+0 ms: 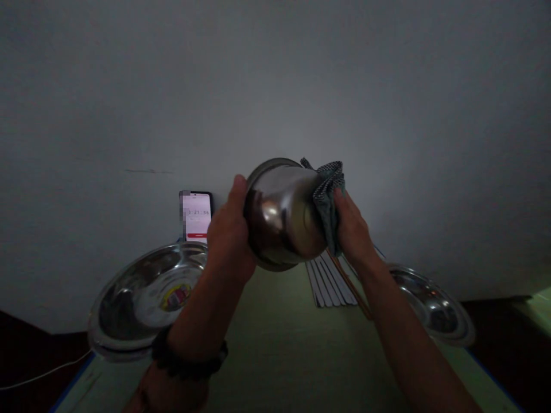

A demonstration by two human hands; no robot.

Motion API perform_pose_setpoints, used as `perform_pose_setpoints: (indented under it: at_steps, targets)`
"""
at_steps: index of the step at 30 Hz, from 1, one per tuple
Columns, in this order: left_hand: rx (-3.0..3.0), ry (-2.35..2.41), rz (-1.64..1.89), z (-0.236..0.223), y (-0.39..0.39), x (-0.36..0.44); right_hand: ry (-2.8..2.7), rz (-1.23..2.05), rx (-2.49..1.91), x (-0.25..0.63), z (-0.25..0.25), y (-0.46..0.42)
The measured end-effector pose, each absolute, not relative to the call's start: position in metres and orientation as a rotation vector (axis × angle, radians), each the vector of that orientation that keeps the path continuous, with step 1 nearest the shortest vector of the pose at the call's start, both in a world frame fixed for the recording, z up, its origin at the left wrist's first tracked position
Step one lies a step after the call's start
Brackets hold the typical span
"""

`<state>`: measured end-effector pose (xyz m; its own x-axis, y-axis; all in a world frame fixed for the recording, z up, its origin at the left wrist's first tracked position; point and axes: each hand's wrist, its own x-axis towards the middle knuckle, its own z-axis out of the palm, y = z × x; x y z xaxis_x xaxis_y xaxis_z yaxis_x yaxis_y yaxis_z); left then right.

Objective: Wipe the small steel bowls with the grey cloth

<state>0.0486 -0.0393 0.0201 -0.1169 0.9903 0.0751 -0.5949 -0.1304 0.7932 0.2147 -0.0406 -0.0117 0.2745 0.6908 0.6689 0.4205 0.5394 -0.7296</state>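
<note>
My left hand (228, 235) grips the rim of a shiny steel bowl (282, 215), held up in the air and tipped on its side, its outside towards me. My right hand (353, 229) presses a grey checked cloth (329, 192) against the bowl's right side, fingers closed round the cloth. A dark bead bracelet (189, 361) sits on my left wrist. Both hands are raised above the table, in front of a plain wall.
A large steel basin (129, 310) with a sticker inside rests on the table at the left. A second steel bowl (439, 310) lies at the right. Several white sticks (329, 284) lie between them. A lit phone (196, 215) leans on the wall.
</note>
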Motion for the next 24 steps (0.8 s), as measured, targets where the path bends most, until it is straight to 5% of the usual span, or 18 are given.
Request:
perform_pose_setpoints:
  at_steps: [6,17,24]
  targets:
    - [0.432,0.419,1.651,0.023,-0.02,0.038,-1.424,0.182,-1.071,0.174,-0.042,-0.031]
    - [0.414,0.466,1.542,0.003,-0.03,0.068,-1.54,-0.615,-1.102,0.154,-0.047,-0.041]
    - [0.637,0.666,1.494,-0.012,-0.04,0.079,-1.645,-0.511,-1.082,0.172,-0.027,-0.047]
